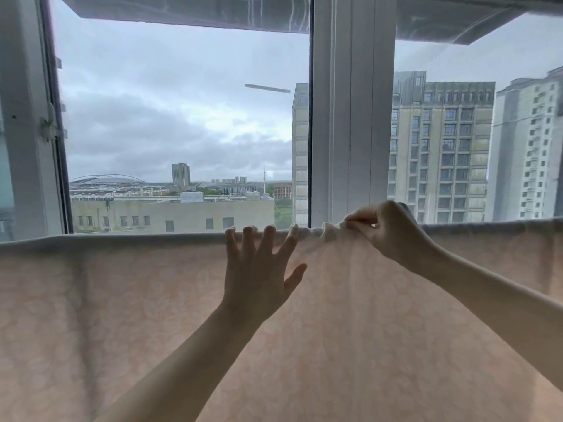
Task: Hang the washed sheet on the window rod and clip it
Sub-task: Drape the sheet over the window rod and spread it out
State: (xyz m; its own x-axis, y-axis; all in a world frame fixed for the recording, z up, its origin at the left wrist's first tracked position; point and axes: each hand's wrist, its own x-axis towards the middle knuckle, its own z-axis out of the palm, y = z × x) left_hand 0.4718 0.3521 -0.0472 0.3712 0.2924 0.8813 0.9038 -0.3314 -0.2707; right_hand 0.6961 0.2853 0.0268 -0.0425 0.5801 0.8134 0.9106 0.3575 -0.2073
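While I am watching from the head camera:
Sheet [152,315]: hanging pale pink, its top fold lying along the window rod.
Left hand [259,269]: spreading flat, fingertips touching the fold.
Right hand [393,229]: pinching bunched fabric at the fold.
Window frame [350,117]: standing behind.
Writing: I am seeing none legible.

A white window frame [350,117] splits two panes; outside, grey cloudy sky [167,117] and pale tower blocks [441,147] (flat daylight).
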